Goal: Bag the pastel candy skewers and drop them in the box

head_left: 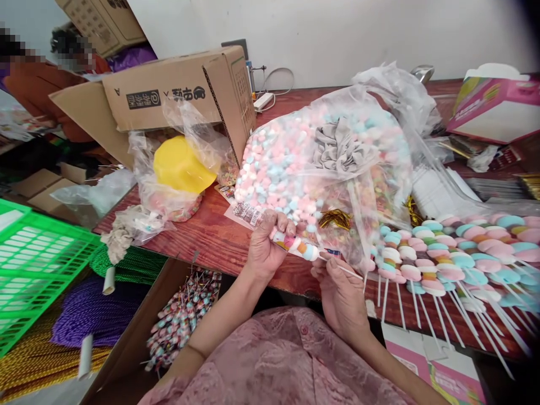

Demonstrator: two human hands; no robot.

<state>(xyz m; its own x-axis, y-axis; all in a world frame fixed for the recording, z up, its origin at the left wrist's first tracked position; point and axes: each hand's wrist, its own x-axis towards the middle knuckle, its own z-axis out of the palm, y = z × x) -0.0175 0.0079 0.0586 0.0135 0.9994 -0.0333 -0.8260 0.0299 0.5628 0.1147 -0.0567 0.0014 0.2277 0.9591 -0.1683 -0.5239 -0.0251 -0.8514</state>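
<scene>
My left hand (266, 243) is closed around the candy end of a marshmallow skewer (300, 246), pinching the pastel pieces. My right hand (340, 289) is closed on the same skewer's white stick (349, 272). Both hands hover at the front edge of the red-brown table (211, 239). Just behind them lies a large clear bag of pink, blue and white marshmallows (295, 163). To the right, several finished skewers (455, 256) lie in a row with their sticks pointing toward me.
An open cardboard box (177, 93) and a yellow bowl in plastic (181, 166) stand at the back left. A green crate (34, 259), coloured cord spools and a box of wrapped skewers (181, 318) sit below. Another person is at the far left. Pink cartons (498, 104) at right.
</scene>
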